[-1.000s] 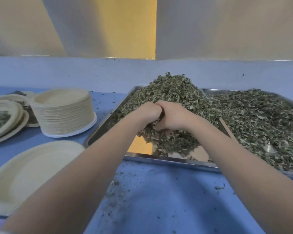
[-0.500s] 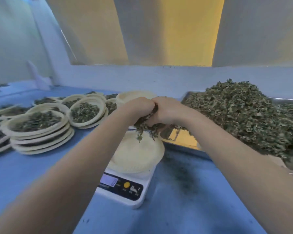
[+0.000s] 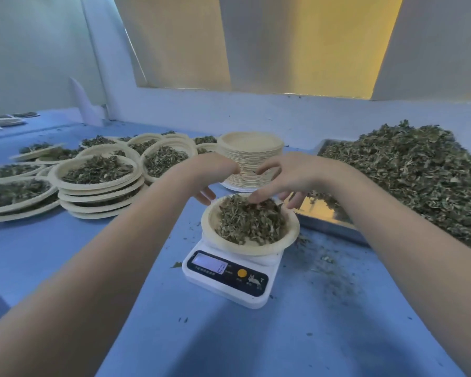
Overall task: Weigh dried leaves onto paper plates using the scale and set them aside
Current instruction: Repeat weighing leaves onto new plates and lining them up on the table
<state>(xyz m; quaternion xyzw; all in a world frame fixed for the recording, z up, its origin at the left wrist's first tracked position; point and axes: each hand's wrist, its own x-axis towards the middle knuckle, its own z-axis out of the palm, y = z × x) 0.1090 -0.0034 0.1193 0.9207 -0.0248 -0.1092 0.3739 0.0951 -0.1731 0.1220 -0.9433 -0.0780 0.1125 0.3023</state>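
Note:
A paper plate (image 3: 290,238) heaped with dried leaves (image 3: 249,220) sits on the white digital scale (image 3: 230,276) in the middle of the blue table. My left hand (image 3: 210,174) hovers open just above and behind the plate's left rim, holding nothing. My right hand (image 3: 286,176) hangs open over the plate's far side, fingers spread downward with the tips at the leaf heap. A large pile of dried leaves (image 3: 408,178) fills the metal tray (image 3: 329,220) on the right.
A tall stack of empty paper plates (image 3: 252,156) stands behind the scale. Several filled plates (image 3: 98,175), some stacked, cover the left of the table. Leaf crumbs lie scattered near the scale and tray. A wall runs along the back.
Both hands carried a bunch of leaves from the tray to the plate on the scale, then opened and let it fall. The plate now holds a heap.

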